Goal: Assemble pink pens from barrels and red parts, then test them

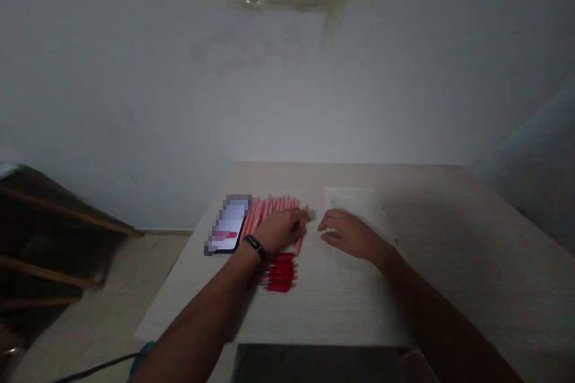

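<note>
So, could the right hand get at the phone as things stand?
Probably not straight across the tabletop: the left hand and the pink pens lie between the right hand and the phone.

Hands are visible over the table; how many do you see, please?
2: the left hand at the pink sticks, the right hand at the pale sheet. Neither is hidden.
</note>
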### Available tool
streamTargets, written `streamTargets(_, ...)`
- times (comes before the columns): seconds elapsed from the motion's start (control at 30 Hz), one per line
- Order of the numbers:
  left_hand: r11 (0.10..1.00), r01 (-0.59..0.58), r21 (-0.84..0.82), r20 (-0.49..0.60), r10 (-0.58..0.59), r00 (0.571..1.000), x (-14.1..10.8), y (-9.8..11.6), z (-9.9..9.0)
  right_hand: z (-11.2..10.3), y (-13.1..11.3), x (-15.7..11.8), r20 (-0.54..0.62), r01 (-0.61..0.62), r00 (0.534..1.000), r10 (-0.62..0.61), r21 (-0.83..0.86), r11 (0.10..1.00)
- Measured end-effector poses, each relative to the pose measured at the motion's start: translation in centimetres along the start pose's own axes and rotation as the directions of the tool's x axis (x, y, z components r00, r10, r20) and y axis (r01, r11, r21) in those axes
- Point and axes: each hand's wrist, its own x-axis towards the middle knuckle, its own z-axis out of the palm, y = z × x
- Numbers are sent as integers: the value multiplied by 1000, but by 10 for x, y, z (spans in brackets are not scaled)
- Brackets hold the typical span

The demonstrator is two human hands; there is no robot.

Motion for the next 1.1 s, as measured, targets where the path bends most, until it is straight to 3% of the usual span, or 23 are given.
streamTargets(0.27, 998, 11, 64, -1, -11, 1000, 0, -3, 5, 9, -3, 8, 3, 36, 999, -36, -13, 999)
streamTargets(0.57, 997, -23, 69, -3, 23, 1000, 1, -27, 19, 35, -4, 22, 17, 67, 998, -66, -30, 997)
streamTargets(1.1, 998, -57, 16, -41, 58, 998, 2, -24, 19, 35, -6, 21, 2, 74, 997, -74, -12, 997)
